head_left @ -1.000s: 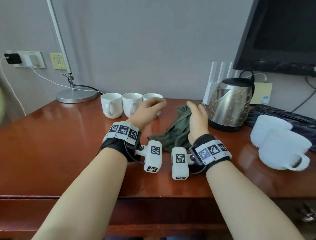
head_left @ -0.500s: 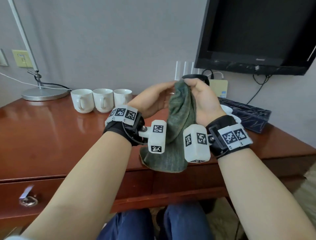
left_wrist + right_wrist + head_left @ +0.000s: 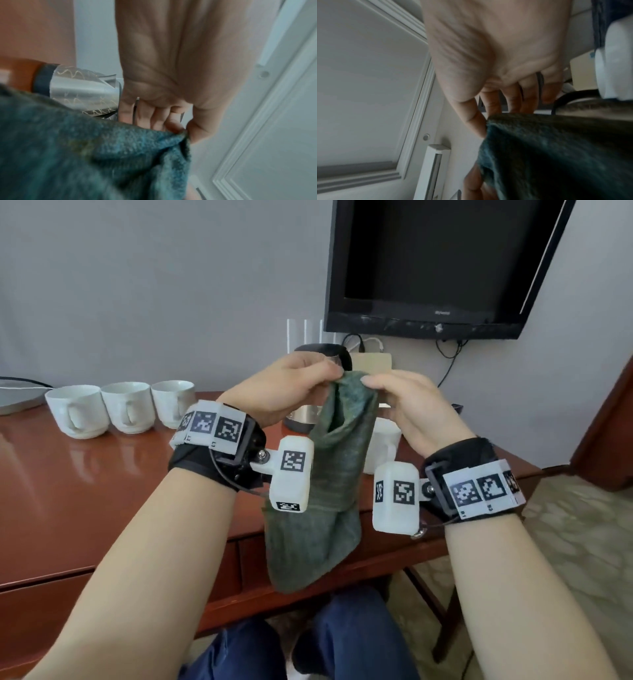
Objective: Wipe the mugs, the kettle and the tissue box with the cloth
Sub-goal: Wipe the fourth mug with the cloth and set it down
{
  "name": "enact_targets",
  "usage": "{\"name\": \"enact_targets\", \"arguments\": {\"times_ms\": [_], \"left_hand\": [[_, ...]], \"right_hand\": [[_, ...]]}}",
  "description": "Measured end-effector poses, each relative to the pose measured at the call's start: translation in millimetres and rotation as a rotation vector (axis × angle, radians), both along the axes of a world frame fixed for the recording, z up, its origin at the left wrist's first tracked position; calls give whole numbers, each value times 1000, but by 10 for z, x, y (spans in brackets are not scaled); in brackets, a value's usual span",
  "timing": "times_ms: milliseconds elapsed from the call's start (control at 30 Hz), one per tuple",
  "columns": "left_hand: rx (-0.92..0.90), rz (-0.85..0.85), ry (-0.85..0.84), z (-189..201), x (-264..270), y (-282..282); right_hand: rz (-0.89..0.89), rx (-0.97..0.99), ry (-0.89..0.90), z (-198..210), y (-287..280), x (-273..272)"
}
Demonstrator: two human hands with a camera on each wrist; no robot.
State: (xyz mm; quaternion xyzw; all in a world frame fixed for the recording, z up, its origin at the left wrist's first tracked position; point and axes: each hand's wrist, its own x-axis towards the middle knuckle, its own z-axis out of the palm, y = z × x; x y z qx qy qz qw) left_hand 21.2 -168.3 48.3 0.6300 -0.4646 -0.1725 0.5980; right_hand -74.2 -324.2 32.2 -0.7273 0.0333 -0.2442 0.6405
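While both hands pinch cloth (image 3: 329,474) top edge, left hand (image 3: 287,392) at 9, right hand (image 3: 407,402) at 3, cloth hangs long axis 12-to-6; kettle (image 3: 305,419) just behind; mugs (image 3: 120,409) at 9 on counter (image 3: 68,491), nearer left hand.

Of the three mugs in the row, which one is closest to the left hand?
The rightmost mug of the row: it stands next to the left hand, which pinches the cloth. The other two stand further left.

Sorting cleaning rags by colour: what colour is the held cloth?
Dark green cloth, clearest in the head view.
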Motion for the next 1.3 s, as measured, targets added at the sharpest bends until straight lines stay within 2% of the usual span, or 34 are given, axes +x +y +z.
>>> {"name": "enact_targets", "arguments": {"times_ms": [100, 233, 367, 533, 667, 767, 867, 900, 1033, 1100, 1200, 1300], "left_hand": [[24, 47, 36, -23, -29, -79], [-209, 96, 227, -84, -40, -133], [-411, 100, 365, -68, -25, -121], [-365, 121, 357, -115, -37, -153], [-382, 224, 464, -170, -10, -222], [-184, 270, 324, -261, -6, -293], [140, 111, 57, -337, -53, -333], [172, 115, 5, -355, -54, -349], [-37, 407, 72, -402, 12, -356], [-79, 473, 89, -465, 83, -350], [37, 486, -45, -531, 93, -390], [141, 419, -182, -579, 23, -522]], "right_hand": [[38, 142, -6, -89, 29, -15], [46, 186, -6, -180, 33, -22], [184, 170, 27, -330, -101, -82], [403, 339, -108, -509, -266, -165], [510, 391, -233, -531, -315, -207], [522, 453, -332, -511, -291, -209], [523, 458, -424, -495, -264, -189], [520, 475, -444, -512, -276, -191], [495, 597, -484, -705, -382, -235], [413, 685, -451, -783, -415, -258], [336, 754, -371, -849, -436, -296], [289, 726, -260, -894, -504, -317]]}}
